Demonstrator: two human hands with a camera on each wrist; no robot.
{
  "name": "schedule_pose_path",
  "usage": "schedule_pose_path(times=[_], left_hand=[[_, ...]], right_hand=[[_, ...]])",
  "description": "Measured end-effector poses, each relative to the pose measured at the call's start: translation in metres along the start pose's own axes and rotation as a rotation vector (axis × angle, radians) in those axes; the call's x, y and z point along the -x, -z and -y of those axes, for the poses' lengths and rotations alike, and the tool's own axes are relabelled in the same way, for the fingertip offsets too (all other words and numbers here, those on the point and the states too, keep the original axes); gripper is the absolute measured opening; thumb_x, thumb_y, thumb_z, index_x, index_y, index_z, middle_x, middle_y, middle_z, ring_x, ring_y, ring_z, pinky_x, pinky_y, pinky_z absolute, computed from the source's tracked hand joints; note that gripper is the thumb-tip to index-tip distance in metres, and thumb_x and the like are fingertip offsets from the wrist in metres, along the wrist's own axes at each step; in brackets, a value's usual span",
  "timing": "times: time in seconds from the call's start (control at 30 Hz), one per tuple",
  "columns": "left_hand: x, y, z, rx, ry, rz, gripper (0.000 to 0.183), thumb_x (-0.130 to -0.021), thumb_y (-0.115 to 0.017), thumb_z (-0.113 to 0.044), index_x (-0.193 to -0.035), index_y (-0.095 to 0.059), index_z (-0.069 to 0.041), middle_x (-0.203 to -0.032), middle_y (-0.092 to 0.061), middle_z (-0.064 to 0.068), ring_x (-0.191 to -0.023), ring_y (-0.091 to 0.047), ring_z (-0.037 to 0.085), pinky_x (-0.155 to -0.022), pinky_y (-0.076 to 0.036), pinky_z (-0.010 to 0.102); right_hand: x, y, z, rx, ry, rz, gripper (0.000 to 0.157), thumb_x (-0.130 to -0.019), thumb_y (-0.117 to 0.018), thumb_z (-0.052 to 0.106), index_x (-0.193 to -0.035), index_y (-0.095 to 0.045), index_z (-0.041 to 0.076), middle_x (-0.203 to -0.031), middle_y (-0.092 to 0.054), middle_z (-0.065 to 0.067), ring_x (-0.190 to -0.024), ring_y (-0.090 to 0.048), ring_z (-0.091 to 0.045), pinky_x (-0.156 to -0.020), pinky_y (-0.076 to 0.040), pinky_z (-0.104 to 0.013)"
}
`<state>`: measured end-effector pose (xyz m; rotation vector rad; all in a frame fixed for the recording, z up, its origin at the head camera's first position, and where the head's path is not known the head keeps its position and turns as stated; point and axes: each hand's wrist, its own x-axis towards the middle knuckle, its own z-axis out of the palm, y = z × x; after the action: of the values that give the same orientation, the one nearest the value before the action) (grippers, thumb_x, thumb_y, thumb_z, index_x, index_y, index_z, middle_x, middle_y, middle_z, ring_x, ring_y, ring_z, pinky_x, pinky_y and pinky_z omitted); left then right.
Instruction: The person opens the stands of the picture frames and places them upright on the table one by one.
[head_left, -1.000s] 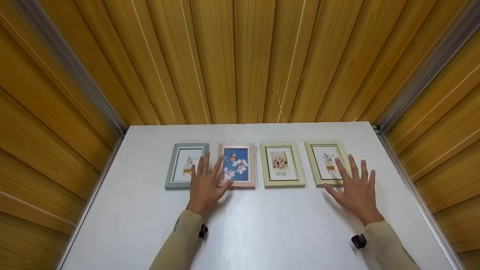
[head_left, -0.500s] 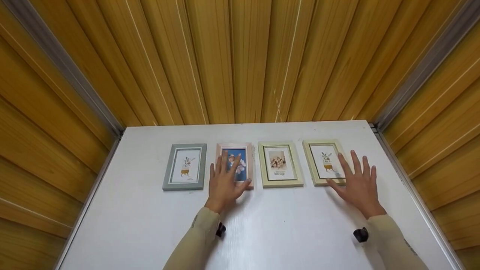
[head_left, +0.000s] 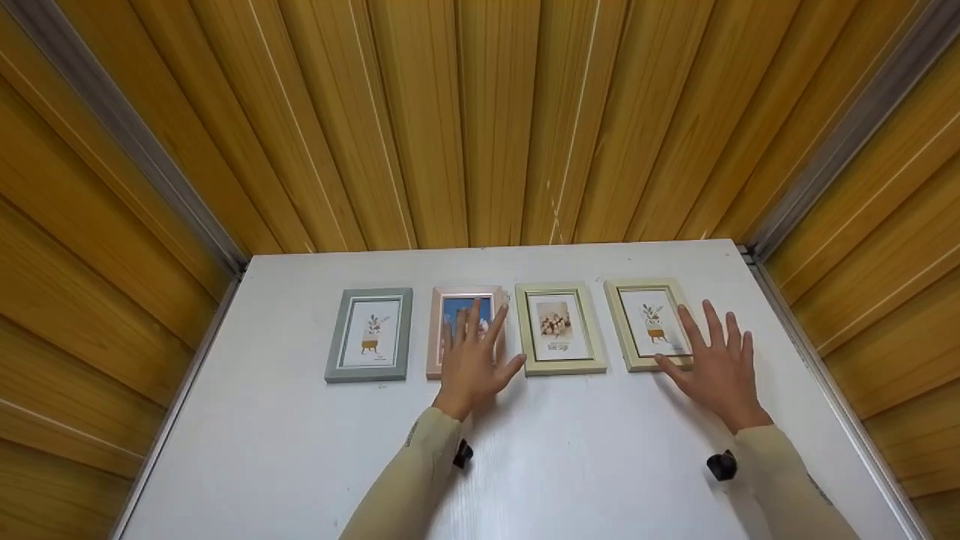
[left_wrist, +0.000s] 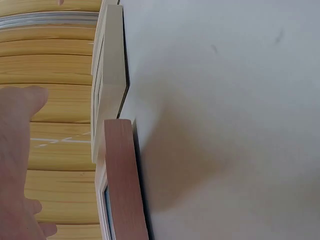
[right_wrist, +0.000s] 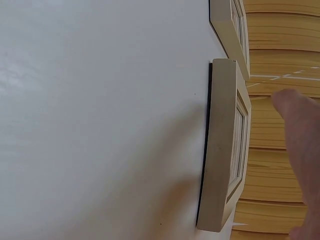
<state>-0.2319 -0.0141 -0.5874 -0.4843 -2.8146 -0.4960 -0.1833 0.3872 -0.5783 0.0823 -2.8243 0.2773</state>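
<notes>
Four picture frames would exceed a short count, so several lie in a row on the white surface (head_left: 300, 450). At the left is a grey-blue frame (head_left: 371, 334) with a plant picture. A pink frame (head_left: 436, 337) with a blue flower picture is partly hidden by my left hand (head_left: 474, 373), whose fingers spread over it. In the left wrist view, that hand stands apart from the pink frame (left_wrist: 122, 175). A pale green frame (head_left: 555, 330) lies to its right. My right hand (head_left: 716, 379) spreads over the lower right corner of another pale green frame (head_left: 649, 326), apart from it in the right wrist view.
Yellow wood-look panels (head_left: 495, 120) rise behind the surface and at both sides. Grey metal strips (head_left: 172, 180) run along the corners. Black wrist devices (head_left: 721, 466) show beneath both sleeves.
My left hand has moved right, from between the grey-blue and pink frames to the pink frame's right side. The right hand has hardly moved. The frames keep their places.
</notes>
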Motion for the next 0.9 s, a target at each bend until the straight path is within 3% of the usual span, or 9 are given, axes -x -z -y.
schedule_pose_path(times=[0.3,0.57,0.73,0.9], left_hand=[[-0.012,-0.004,-0.022,-0.012,-0.012,0.04,0.089,-0.09,-0.059,-0.071,-0.164,-0.027,-0.033,-0.171,-0.014,0.014,-0.154,-0.016,0.042,-0.121,-0.009,0.065],[-0.027,-0.008,-0.049,0.024,-0.014,0.069,0.088,-0.092,-0.053,-0.074,-0.164,-0.025,-0.032,-0.17,-0.017,0.014,-0.156,-0.013,0.039,-0.118,-0.022,0.065],[-0.035,-0.009,-0.068,0.038,-0.01,0.084,0.089,-0.092,-0.053,-0.074,-0.164,-0.025,-0.029,-0.169,-0.02,0.016,-0.153,-0.023,0.039,-0.119,-0.025,0.062],[-0.045,-0.013,-0.089,0.071,-0.003,0.095,0.09,-0.092,-0.054,-0.074,-0.164,-0.025,-0.028,-0.169,-0.022,0.015,-0.15,-0.03,0.038,-0.117,-0.029,0.06]], right_hand=[[-0.007,0.006,-0.004,-0.02,-0.016,0.037,0.098,-0.089,-0.071,0.056,-0.165,-0.02,0.022,-0.167,-0.015,-0.024,-0.145,-0.017,-0.06,-0.11,-0.013,-0.08],[-0.017,0.004,-0.011,-0.099,-0.025,0.058,0.096,-0.091,-0.076,0.043,-0.164,-0.021,0.014,-0.163,-0.021,-0.028,-0.144,-0.019,-0.059,-0.112,-0.018,-0.076],[-0.022,0.004,-0.014,-0.133,-0.021,0.045,0.091,-0.093,-0.076,0.037,-0.163,-0.025,0.009,-0.161,-0.025,-0.029,-0.141,-0.027,-0.058,-0.106,-0.029,-0.076],[-0.026,0.005,-0.018,-0.151,-0.032,0.092,0.089,-0.096,-0.073,0.036,-0.163,-0.022,0.008,-0.161,-0.024,-0.03,-0.138,-0.029,-0.058,-0.103,-0.032,-0.076]])
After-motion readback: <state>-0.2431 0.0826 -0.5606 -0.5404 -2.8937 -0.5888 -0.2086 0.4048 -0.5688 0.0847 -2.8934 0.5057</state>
